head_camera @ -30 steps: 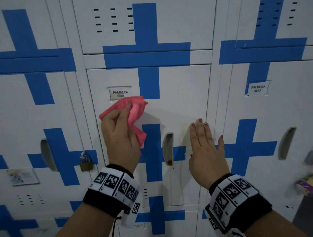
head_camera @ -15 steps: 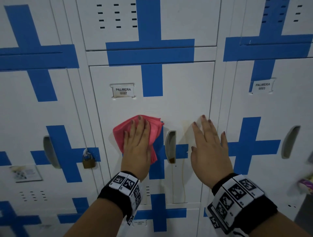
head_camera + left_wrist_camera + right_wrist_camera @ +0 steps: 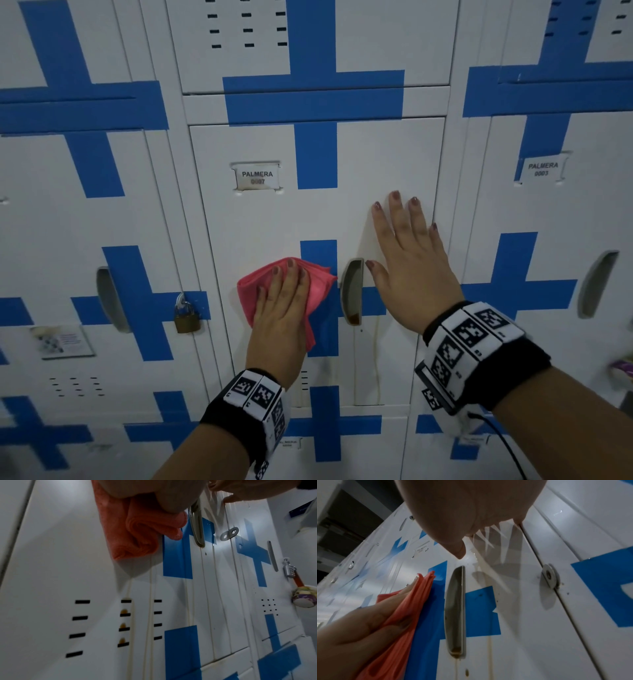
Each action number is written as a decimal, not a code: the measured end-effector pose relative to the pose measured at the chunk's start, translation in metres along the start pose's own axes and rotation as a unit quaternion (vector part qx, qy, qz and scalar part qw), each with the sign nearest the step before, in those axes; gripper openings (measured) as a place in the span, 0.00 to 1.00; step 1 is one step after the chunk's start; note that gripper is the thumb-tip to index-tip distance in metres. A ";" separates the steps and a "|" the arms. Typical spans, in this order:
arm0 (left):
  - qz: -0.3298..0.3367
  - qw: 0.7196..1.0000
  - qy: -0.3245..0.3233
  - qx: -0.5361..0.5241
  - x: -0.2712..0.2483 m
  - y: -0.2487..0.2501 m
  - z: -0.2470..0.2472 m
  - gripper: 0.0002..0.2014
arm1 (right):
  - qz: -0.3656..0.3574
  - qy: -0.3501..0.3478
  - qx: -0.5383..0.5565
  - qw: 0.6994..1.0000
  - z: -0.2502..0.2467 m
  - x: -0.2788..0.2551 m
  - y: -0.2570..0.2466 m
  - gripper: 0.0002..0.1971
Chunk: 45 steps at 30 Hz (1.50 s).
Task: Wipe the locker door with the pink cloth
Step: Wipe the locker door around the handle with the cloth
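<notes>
The white locker door (image 3: pixel 267 222) with blue tape crosses carries a label (image 3: pixel 257 176) reading PALMERA. My left hand (image 3: pixel 284 294) presses the folded pink cloth (image 3: pixel 250 291) flat against the door with straight fingers, just left of the recessed metal handle (image 3: pixel 352 291). The left wrist view shows the cloth (image 3: pixel 137 534) bunched under my palm, and the right wrist view shows its edge (image 3: pixel 412 601) next to the handle (image 3: pixel 455 608). Right of the handle and higher up, my right hand (image 3: pixel 407 253) lies flat on the door with fingers spread, holding nothing.
A brass padlock (image 3: pixel 186 317) hangs on the locker to the left. A silver lock with a dangling keychain (image 3: pixel 289 569) hangs on a locker to the right. Vent slots (image 3: pixel 125 622) and yellowish drip stains (image 3: pixel 376 359) sit below the handle. Closed lockers surround the door.
My left hand has carried the cloth down from beside the label to the level of the handle, flattening onto it. The right hand has stayed pressed on the door.
</notes>
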State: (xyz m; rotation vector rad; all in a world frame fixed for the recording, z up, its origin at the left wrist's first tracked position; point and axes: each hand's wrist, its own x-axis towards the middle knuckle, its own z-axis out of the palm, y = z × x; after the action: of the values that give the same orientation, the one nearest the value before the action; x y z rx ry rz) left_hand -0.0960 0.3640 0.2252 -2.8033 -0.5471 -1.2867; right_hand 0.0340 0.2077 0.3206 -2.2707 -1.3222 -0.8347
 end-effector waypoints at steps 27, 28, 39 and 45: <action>0.107 0.985 0.123 -0.049 0.047 0.006 -0.014 0.27 | -0.023 0.019 0.007 1.000 0.008 0.001 0.004 0.38; 0.120 0.984 0.127 -0.040 0.047 0.004 -0.015 0.28 | -0.023 0.019 0.007 1.000 0.007 0.001 0.004 0.38; 0.102 0.989 0.095 0.054 0.025 0.005 -0.007 0.38 | -0.021 0.018 -0.005 1.000 0.008 0.002 0.004 0.39; 0.106 0.991 0.060 0.057 0.009 -0.001 0.001 0.43 | -0.019 0.022 -0.012 1.000 0.009 0.002 0.004 0.40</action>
State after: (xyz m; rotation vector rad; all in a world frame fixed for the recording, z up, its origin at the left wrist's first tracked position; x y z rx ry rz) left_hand -0.0902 0.3678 0.2316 -2.5880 -0.2993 -1.3240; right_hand 0.0412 0.2128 0.3149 -2.2391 -1.3467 -0.9118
